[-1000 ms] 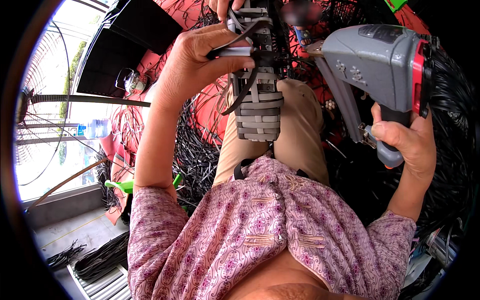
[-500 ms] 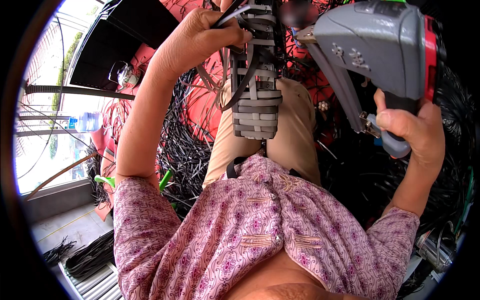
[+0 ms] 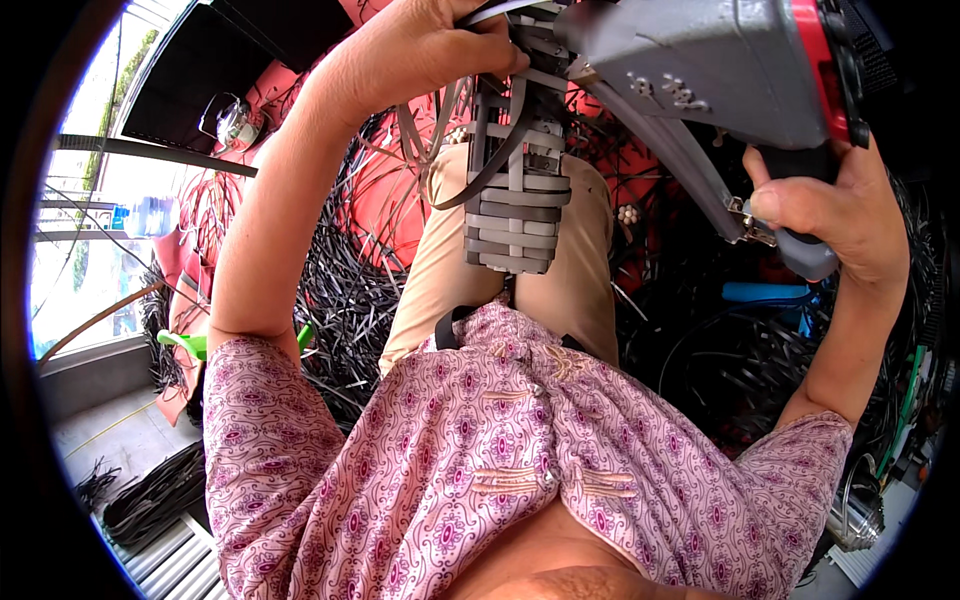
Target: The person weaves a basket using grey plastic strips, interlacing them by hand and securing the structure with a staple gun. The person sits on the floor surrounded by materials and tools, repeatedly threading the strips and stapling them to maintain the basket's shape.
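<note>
My right hand (image 3: 830,215) grips the black handle of a large grey staple gun (image 3: 700,75) with a red band at its back and a long slanted magazine. Its nose reaches the right side of a woven strip piece (image 3: 515,215); whether it touches is hard to tell. That piece, of grey and dark flat strips, stands above my thighs. At its upper left my left hand (image 3: 440,50) pinches grey strips (image 3: 495,12) against it, fingers closed. A dark strip (image 3: 480,185) curves down from there in a loop. The piece's upper end leaves the picture.
Heaps of loose black strips (image 3: 345,260) lie left of my legs, with more on the right. A blue-handled tool (image 3: 765,292) lies below the staple gun. Black panels (image 3: 190,85) and a metal lamp-like object (image 3: 238,125) stand at upper left, near a bright window.
The staple gun has moved left and up, bringing its nose close to the woven piece. My left hand has shifted slightly up and right, still pinching the strips.
</note>
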